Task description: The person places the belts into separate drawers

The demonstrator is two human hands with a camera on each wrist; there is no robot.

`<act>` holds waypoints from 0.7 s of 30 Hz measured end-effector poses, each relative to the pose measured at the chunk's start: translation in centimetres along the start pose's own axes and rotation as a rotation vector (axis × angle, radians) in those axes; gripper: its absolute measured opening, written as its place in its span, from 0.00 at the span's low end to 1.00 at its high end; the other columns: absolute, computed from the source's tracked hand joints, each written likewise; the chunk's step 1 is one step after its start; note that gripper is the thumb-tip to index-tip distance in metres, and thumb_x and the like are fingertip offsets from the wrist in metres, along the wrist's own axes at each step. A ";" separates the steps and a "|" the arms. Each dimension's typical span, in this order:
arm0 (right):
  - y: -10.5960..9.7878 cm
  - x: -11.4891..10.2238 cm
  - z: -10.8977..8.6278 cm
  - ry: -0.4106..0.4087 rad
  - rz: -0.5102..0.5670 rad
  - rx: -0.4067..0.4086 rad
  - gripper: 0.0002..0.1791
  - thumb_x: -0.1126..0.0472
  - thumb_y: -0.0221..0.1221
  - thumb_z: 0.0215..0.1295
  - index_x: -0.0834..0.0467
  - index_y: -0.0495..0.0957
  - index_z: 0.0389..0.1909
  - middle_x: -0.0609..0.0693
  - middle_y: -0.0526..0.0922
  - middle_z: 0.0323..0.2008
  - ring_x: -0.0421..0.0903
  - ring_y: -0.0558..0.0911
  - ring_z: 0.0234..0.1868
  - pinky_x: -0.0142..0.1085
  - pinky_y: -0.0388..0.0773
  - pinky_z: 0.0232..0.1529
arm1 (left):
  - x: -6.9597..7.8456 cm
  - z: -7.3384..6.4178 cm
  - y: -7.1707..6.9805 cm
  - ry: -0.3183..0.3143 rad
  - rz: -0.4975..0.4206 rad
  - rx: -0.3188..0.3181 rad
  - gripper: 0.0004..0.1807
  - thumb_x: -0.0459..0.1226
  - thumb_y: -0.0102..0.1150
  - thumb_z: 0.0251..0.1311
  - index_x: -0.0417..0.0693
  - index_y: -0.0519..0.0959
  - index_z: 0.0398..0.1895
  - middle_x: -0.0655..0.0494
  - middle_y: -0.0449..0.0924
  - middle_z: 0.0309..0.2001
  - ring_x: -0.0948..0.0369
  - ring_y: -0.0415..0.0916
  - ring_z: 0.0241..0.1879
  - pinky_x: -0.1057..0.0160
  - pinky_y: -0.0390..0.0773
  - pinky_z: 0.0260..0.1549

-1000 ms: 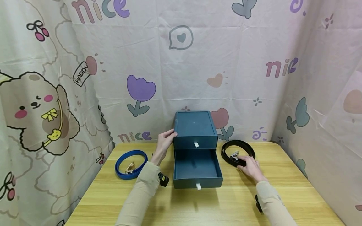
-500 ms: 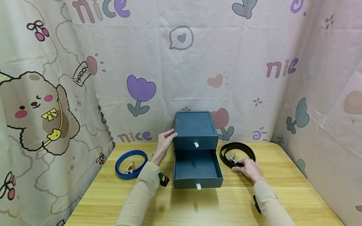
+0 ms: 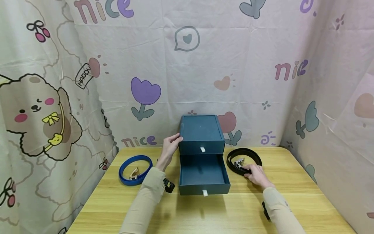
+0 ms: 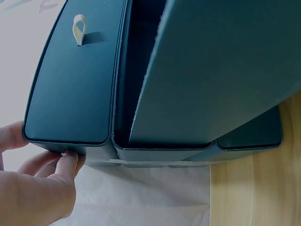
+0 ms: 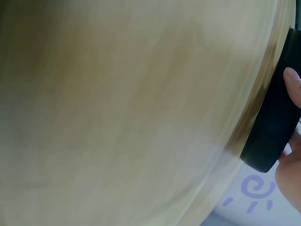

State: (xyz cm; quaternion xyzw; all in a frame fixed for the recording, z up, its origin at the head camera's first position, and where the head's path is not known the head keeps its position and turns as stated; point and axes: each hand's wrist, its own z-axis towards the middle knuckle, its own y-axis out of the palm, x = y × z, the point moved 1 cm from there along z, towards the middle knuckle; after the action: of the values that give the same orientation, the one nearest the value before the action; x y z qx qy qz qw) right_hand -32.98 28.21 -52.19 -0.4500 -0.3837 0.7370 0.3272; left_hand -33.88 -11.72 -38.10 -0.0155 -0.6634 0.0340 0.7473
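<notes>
A dark blue drawer box (image 3: 201, 128) stands at the middle of the table, its lower drawer (image 3: 204, 189) pulled out and the upper one closed. My left hand (image 3: 168, 149) holds the box's upper left corner; the left wrist view shows fingers (image 4: 68, 165) against its side. To the right, my right hand (image 3: 258, 176) pinches the near edge of a coiled black belt (image 3: 253, 152) with a silver buckle (image 3: 239, 162). In the right wrist view the thumb lies on the belt's outer face (image 5: 270, 127); the other fingers are partly hidden behind it.
A coiled blue belt (image 3: 128, 182) with a gold buckle (image 3: 134, 173) lies left of the box. The wooden table (image 3: 201, 216) meets a patterned cloth (image 3: 201, 74) behind and at both sides. White pull tabs (image 3: 203, 149) mark the drawer fronts.
The black belt has shifted slightly left and nearer, its buckle turning and settling lower. My right hand has moved a little left and down with it. The left hand and the box stay put.
</notes>
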 end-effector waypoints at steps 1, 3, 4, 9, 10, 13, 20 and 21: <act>0.0 0.0 0.0 -0.009 0.013 -0.006 0.19 0.72 0.65 0.55 0.69 0.83 0.51 0.69 0.84 0.53 0.70 0.79 0.57 0.63 0.68 0.63 | 0.0 0.0 0.0 0.001 0.002 0.004 0.28 0.38 0.55 0.71 0.38 0.69 0.72 0.40 0.66 0.74 0.48 0.66 0.71 0.46 0.67 0.71; -0.1 -0.1 0.0 -0.022 0.032 -0.022 0.21 0.75 0.62 0.55 0.70 0.82 0.52 0.69 0.83 0.54 0.71 0.78 0.58 0.65 0.70 0.62 | 0.1 0.1 -0.1 0.003 0.007 0.013 0.28 0.39 0.55 0.71 0.39 0.69 0.71 0.40 0.67 0.73 0.52 0.72 0.62 0.49 0.69 0.69; -0.1 -0.1 0.0 -0.019 0.046 -0.035 0.22 0.76 0.61 0.54 0.71 0.82 0.52 0.70 0.82 0.54 0.72 0.77 0.59 0.65 0.70 0.62 | 0.1 0.1 -0.1 0.002 0.009 0.016 0.27 0.39 0.55 0.71 0.39 0.69 0.71 0.39 0.69 0.71 0.54 0.74 0.55 0.51 0.71 0.66; -0.1 -0.2 0.0 0.017 0.076 -0.072 0.26 0.76 0.58 0.49 0.70 0.81 0.54 0.70 0.81 0.56 0.72 0.75 0.62 0.64 0.69 0.64 | 0.1 0.1 -0.1 0.000 0.013 0.024 0.27 0.39 0.55 0.71 0.40 0.70 0.71 0.39 0.73 0.68 0.58 0.67 0.40 0.55 0.70 0.56; -0.1 -0.2 0.0 0.027 0.081 -0.074 0.26 0.75 0.58 0.49 0.70 0.81 0.54 0.70 0.81 0.57 0.72 0.75 0.62 0.64 0.69 0.64 | 0.1 0.0 -0.1 0.002 0.014 0.020 0.27 0.39 0.55 0.71 0.39 0.70 0.71 0.38 0.72 0.68 0.57 0.69 0.42 0.54 0.71 0.58; -0.1 -0.3 0.0 0.053 0.093 -0.074 0.24 0.70 0.63 0.53 0.69 0.82 0.54 0.69 0.81 0.57 0.71 0.76 0.61 0.64 0.70 0.63 | 0.0 0.0 -0.1 -0.001 0.014 0.015 0.27 0.39 0.55 0.72 0.39 0.69 0.71 0.41 0.69 0.72 0.55 0.72 0.55 0.51 0.71 0.65; 0.2 0.0 0.1 0.070 0.122 -0.049 0.27 0.56 0.72 0.57 0.69 0.83 0.53 0.69 0.83 0.55 0.70 0.78 0.60 0.62 0.72 0.62 | 0.0 -0.1 0.0 0.009 0.000 0.004 0.28 0.38 0.55 0.71 0.38 0.69 0.71 0.39 0.66 0.73 0.48 0.69 0.68 0.46 0.68 0.70; 0.3 0.0 0.1 0.070 0.128 -0.044 0.27 0.55 0.72 0.57 0.69 0.83 0.52 0.69 0.83 0.54 0.70 0.78 0.60 0.62 0.72 0.62 | 0.0 -0.1 0.0 0.007 -0.004 0.002 0.28 0.39 0.56 0.71 0.38 0.69 0.71 0.40 0.66 0.73 0.48 0.66 0.71 0.45 0.66 0.71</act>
State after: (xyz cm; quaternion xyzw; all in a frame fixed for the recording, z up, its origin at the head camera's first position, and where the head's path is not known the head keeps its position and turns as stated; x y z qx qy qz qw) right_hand -33.10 28.10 -52.42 -0.5062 -0.3587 0.7316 0.2825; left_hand -33.82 -11.75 -38.08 -0.0137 -0.6609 0.0331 0.7496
